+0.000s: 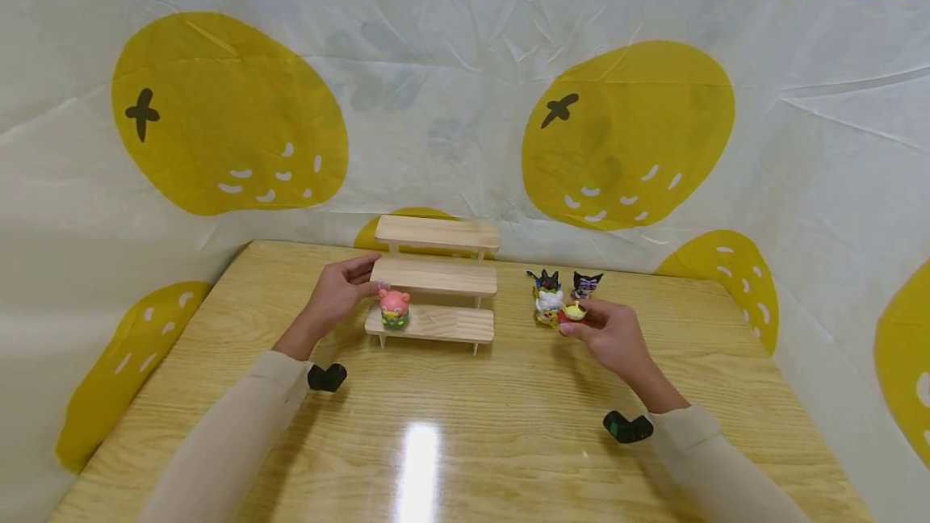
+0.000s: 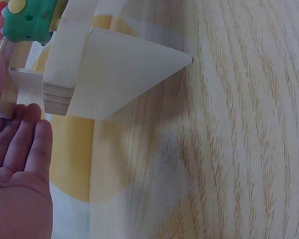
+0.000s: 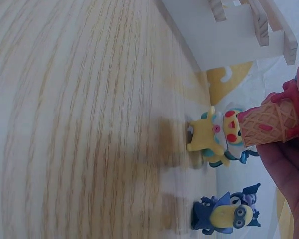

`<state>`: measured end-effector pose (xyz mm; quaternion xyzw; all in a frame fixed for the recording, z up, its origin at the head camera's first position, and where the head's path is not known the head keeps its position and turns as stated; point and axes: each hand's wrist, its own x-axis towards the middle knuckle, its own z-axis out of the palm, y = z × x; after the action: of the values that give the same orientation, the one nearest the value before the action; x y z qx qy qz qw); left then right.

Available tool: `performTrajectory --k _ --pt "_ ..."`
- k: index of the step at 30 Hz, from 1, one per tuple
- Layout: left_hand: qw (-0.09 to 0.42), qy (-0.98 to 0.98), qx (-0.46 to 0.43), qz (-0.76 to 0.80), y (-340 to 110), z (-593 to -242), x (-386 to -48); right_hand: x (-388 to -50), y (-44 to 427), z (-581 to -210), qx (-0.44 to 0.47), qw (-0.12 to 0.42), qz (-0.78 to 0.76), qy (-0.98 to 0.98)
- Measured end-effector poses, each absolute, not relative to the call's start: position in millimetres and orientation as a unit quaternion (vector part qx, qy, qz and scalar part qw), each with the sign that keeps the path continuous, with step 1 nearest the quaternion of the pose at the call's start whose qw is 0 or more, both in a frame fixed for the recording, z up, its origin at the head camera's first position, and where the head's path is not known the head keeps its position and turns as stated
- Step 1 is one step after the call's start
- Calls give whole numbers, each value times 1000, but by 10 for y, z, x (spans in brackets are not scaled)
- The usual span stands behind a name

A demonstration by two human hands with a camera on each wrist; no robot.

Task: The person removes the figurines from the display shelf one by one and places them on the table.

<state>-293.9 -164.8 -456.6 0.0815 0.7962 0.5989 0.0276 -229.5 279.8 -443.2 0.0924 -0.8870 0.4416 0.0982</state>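
Observation:
My left hand is at the left end of a three-step wooden display stand. Its thumb and fingers pinch the end of the middle step from above and below. A pink figurine with a green body sits at the left of the lowest step. In my right hand is an ice-cream-cone figurine with a red upper part, gripped above the table. Just beyond it stand a yellow figurine with a white hat, a black winged figurine and a black-eared figurine.
A minion figurine in dark blue stands on the wooden table, visible in the right wrist view. Behind the table hangs a white cloth with large yellow fruit prints. Black wrist devices show below both hands.

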Motion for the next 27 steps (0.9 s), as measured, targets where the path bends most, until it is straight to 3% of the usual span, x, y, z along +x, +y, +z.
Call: performTrajectory --k 27 --pt "26 794 80 603 -1644 -4556 -2931 -2277 2968 -4485 77 88 435 -893"
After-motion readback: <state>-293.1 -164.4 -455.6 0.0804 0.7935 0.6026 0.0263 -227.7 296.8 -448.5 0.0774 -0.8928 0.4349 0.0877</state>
